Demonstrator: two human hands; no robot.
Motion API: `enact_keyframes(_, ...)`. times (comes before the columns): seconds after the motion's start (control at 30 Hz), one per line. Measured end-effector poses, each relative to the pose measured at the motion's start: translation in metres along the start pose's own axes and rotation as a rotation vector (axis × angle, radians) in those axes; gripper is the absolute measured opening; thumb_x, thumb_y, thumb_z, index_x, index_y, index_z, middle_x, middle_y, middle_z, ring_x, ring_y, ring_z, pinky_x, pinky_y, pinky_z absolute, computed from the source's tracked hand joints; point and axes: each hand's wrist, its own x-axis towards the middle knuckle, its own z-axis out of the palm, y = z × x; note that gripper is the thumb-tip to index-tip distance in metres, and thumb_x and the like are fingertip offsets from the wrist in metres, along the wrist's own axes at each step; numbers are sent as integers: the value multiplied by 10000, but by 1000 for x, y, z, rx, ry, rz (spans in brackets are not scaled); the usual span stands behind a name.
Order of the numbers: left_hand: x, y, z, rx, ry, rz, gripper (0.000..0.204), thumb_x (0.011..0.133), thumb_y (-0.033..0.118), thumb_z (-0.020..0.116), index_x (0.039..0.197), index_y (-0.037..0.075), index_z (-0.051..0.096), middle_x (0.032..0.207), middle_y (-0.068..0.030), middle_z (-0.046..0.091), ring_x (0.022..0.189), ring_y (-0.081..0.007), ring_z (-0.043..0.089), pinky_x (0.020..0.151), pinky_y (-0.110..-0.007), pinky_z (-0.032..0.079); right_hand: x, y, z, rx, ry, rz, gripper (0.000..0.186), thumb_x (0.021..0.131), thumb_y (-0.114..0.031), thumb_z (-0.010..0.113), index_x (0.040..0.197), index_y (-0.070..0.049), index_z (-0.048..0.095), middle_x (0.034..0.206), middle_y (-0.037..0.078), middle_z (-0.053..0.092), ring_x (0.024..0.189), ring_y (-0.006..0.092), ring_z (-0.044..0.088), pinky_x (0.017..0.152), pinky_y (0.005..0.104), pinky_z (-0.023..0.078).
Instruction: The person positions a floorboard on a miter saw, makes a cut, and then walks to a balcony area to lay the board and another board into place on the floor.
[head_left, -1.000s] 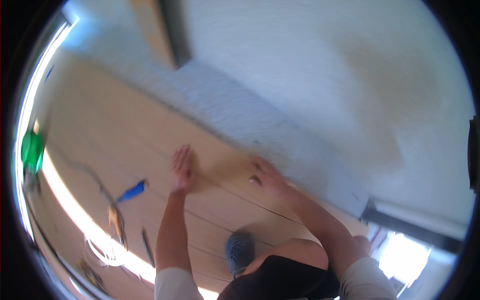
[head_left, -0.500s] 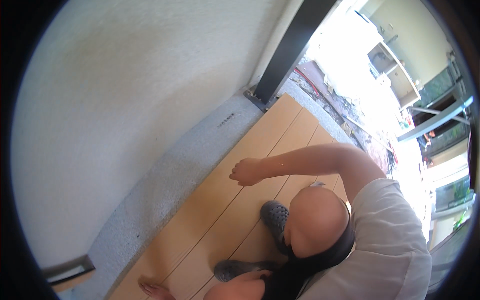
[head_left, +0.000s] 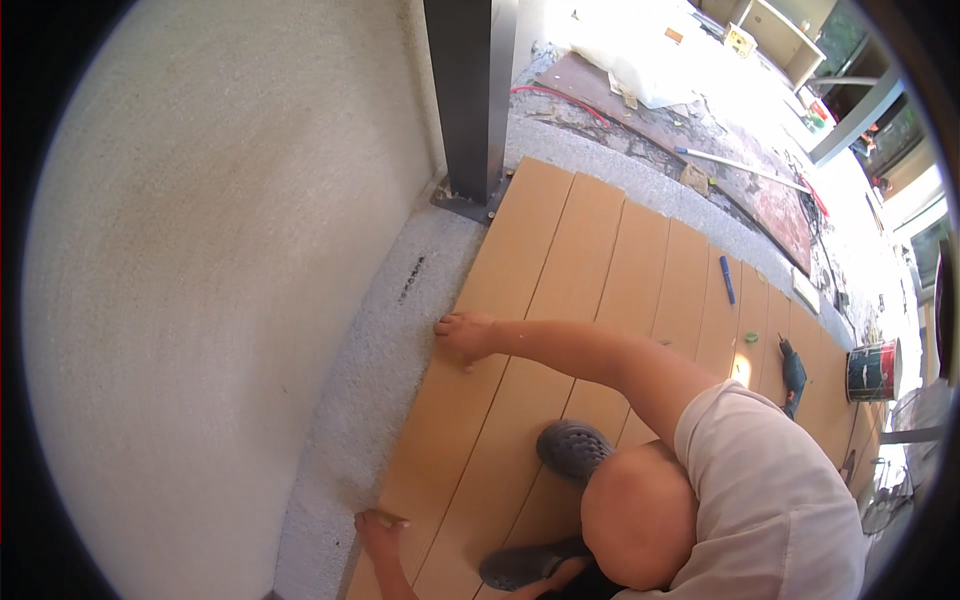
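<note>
Tan floor planks (head_left: 585, 270) lie side by side, and the outermost plank (head_left: 450, 400) borders a strip of bare grey floor along the wall. At that plank's outer edge, my right hand (head_left: 465, 337) curls its fingers over the rim, its thumb on the top face. Nearer to me, my left hand (head_left: 382, 537) grips the same edge, fingers bent over it and thumb lying on top. The undersides of the fingers are hidden. My feet, in dark grey clogs (head_left: 573, 449), rest on the planks close to both hands.
A pale wall (head_left: 240, 250) rises on the left, with a dark metal post (head_left: 468, 110) at its far end. A blue marker (head_left: 727, 280), a power drill (head_left: 791, 378) and a paint bucket (head_left: 873, 371) stand or lie at right. Debris and a red cable (head_left: 560, 97) lie beyond.
My right hand has moved from above the planks to the outer plank's edge. My left hand has come forward onto that edge too. The view has turned, showing more floor at right.
</note>
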Motion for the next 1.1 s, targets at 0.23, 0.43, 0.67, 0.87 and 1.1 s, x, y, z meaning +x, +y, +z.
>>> enact_keyframes(0.23,7,3,2,111,23,-68,719,409,213,981,970,-44,612,1050,-218,603,1037,-439,563,884,-504,491,20,-2,-13,-18,-148,29,655,552,-359,906,1077,-50,666,1181,99,590,1186,288,536,1006,398,479)
enact_keyframes(0.43,5,31,-12,91,138,-50,692,381,185,977,916,-25,591,1033,-210,606,1007,-432,573,866,-506,495,11,12,-34,-79,-84,-33,631,545,-343,898,1049,-41,666,1145,93,611,1172,291,545,996,400,480)
enact_keyframes(0.67,-29,4,-24,81,171,-218,659,408,174,971,912,-11,587,990,-201,600,971,-431,565,833,-501,483,53,-13,-11,-89,80,-177,527,574,-366,889,934,-45,675,1063,129,624,1100,335,567,911,450,483)
enact_keyframes(0.87,12,60,-20,-75,358,74,444,610,220,856,903,30,582,982,-184,572,979,-391,542,849,-495,437,-30,61,-57,-124,319,-101,510,554,-92,856,998,-6,620,1047,185,596,1059,427,544,894,506,469)
enact_keyframes(1.1,-7,88,-29,78,619,119,424,684,184,772,1056,29,644,1061,-159,553,1046,-350,530,925,-460,439,-50,29,-87,-147,308,35,462,580,-39,847,931,-32,547,948,146,533,969,384,536,843,470,443)
